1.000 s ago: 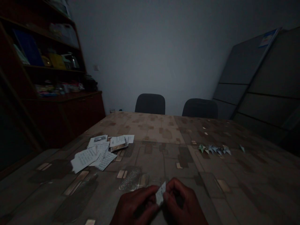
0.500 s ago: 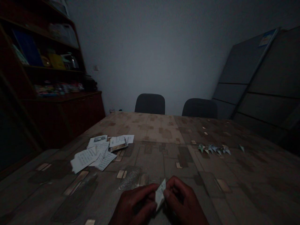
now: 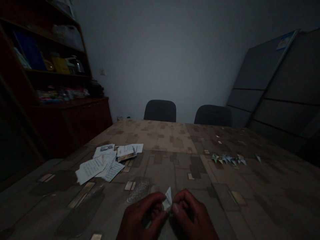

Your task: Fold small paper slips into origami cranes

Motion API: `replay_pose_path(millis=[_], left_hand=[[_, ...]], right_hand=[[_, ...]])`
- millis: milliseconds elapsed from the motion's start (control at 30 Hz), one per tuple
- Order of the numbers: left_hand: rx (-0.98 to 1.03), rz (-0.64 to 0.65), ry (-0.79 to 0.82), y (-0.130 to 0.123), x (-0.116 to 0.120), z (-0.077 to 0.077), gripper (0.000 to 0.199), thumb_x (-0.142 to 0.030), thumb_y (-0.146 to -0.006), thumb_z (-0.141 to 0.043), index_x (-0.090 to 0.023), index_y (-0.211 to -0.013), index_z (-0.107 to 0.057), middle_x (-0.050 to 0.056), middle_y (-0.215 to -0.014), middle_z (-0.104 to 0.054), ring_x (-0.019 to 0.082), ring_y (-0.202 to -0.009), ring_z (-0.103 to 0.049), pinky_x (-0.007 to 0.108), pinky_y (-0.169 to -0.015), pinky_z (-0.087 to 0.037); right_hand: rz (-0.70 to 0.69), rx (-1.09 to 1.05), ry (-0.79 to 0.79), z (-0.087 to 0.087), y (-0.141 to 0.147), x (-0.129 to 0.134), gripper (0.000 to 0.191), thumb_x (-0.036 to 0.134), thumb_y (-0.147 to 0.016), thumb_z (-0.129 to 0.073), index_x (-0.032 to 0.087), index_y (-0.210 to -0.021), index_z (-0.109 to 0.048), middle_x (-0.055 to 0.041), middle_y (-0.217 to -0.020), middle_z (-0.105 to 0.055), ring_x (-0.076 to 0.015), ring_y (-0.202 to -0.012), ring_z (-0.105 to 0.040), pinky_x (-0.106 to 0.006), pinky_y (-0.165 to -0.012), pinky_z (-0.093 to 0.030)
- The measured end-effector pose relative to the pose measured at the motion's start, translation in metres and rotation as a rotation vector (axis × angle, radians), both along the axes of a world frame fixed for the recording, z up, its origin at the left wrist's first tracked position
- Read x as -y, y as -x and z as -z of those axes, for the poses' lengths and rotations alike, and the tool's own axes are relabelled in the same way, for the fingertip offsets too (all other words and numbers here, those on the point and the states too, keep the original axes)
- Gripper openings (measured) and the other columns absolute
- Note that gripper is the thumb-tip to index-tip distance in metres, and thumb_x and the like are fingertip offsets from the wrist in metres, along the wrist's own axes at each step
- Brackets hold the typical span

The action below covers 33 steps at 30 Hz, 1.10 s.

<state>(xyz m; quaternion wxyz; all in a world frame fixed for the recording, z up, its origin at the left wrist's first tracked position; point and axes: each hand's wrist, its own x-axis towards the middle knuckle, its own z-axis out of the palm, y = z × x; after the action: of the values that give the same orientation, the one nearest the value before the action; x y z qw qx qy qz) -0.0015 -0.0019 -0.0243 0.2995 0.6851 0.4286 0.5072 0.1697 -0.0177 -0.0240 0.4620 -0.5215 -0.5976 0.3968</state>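
Note:
A small piece of folded paper [image 3: 168,198], pale with faint print, stands up between my two hands at the table's near edge. My left hand [image 3: 143,215] pinches its left side between thumb and fingers. Curled in a pinch, my right hand [image 3: 192,213] meets the paper's right edge; its fingertips partly cover the lower corner. Farther off to the right lies a row of several small folded paper figures [image 3: 227,159] with pointed tips, and one more figure [image 3: 257,158] lies apart from them. Loose printed sheets [image 3: 91,169] are heaped on the left.
A patterned cloth covers the table [image 3: 160,173]. Two dark chairs [image 3: 160,110] stand at its far side, against a pale wall. On the left rises a dark wooden cabinet [image 3: 75,123] with filled shelves; grey panels [image 3: 252,73] stand at the right. The room is dim.
The folded paper has shifted slightly left and up and turned, showing a different face. My left fingers have bent more around it, and my right fingertips have moved to its lower right edge.

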Motion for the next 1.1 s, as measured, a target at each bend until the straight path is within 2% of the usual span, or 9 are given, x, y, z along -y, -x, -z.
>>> replay_pose_path(millis=[100, 233, 433, 600, 700, 933, 1100], left_hand=[[-0.077, 0.065, -0.124, 0.001, 0.001, 0.004, 0.031, -0.012, -0.074, -0.07, -0.029, -0.1, -0.07, -0.007, -0.076, -0.078, 0.01, -0.062, -0.072, 0.012, -0.063, -0.054], [-0.124, 0.046, -0.166, 0.0, 0.001, 0.009, 0.023, -0.012, -0.076, -0.067, -0.028, -0.092, -0.065, -0.009, -0.07, -0.073, 0.009, -0.057, -0.069, 0.012, -0.057, -0.052], [-0.108, 0.038, -0.144, -0.004, 0.002, 0.006, 0.021, -0.014, -0.078, -0.061, -0.027, -0.093, -0.066, -0.006, -0.074, -0.075, 0.012, -0.058, -0.07, 0.016, -0.058, -0.053], [-0.114, 0.009, -0.053, -0.005, 0.0, 0.001, 0.014, -0.015, -0.077, -0.061, -0.025, -0.082, -0.068, -0.005, -0.067, -0.073, 0.012, -0.057, -0.069, 0.016, -0.057, -0.051], [-0.149, 0.043, -0.043, -0.005, 0.0, 0.0, 0.014, -0.014, -0.078, -0.055, -0.023, -0.076, -0.066, -0.004, -0.063, -0.069, 0.013, -0.056, -0.068, 0.016, -0.056, -0.049], [-0.149, 0.066, -0.062, -0.006, 0.002, 0.008, 0.012, -0.014, -0.078, -0.058, -0.023, -0.075, -0.066, -0.003, -0.064, -0.07, 0.013, -0.056, -0.067, 0.017, -0.057, -0.049], [-0.176, 0.052, -0.062, -0.005, 0.002, 0.007, 0.013, -0.013, -0.075, -0.059, -0.024, -0.078, -0.067, -0.005, -0.061, -0.068, 0.013, -0.052, -0.065, 0.018, -0.055, -0.048]], right_hand=[[-0.035, 0.012, 0.024, 0.002, -0.001, -0.002, 0.02, 0.038, -0.084, -0.059, 0.02, -0.075, -0.053, 0.0032, -0.061, -0.051, -0.014, -0.058, -0.048, -0.023, -0.054, -0.034], [-0.081, 0.044, 0.062, 0.006, -0.001, -0.004, 0.018, 0.032, -0.083, -0.058, 0.021, -0.073, -0.05, 0.0035, -0.061, -0.05, -0.0137, -0.058, -0.047, -0.022, -0.053, -0.033], [-0.063, 0.034, 0.072, 0.008, 0.0, -0.003, 0.009, 0.027, -0.081, -0.053, 0.02, -0.076, -0.051, 0.0041, -0.063, -0.046, -0.0144, -0.061, -0.046, -0.024, -0.058, -0.034], [-0.044, -0.037, 0.07, 0.005, 0.002, -0.001, 0.021, 0.039, -0.088, -0.048, 0.019, -0.084, -0.053, 0.0034, -0.065, -0.048, -0.0148, -0.06, -0.045, -0.025, -0.057, -0.034], [-0.061, -0.017, 0.063, 0.005, 0.002, -0.001, 0.022, 0.041, -0.089, -0.049, 0.02, -0.083, -0.052, 0.0034, -0.064, -0.048, -0.0148, -0.061, -0.046, -0.025, -0.058, -0.034], [-0.055, 0.085, 0.04, 0.009, 0.003, -0.002, 0.018, 0.034, -0.085, -0.055, 0.022, -0.076, -0.046, 0.0052, -0.061, -0.045, -0.0131, -0.057, -0.045, -0.022, -0.053, -0.032], [-0.058, 0.129, 0.028, 0.011, 0.003, -0.003, 0.008, 0.022, -0.08, -0.053, 0.022, -0.074, -0.047, 0.0049, -0.06, -0.046, -0.0129, -0.056, -0.046, -0.022, -0.051, -0.032]])
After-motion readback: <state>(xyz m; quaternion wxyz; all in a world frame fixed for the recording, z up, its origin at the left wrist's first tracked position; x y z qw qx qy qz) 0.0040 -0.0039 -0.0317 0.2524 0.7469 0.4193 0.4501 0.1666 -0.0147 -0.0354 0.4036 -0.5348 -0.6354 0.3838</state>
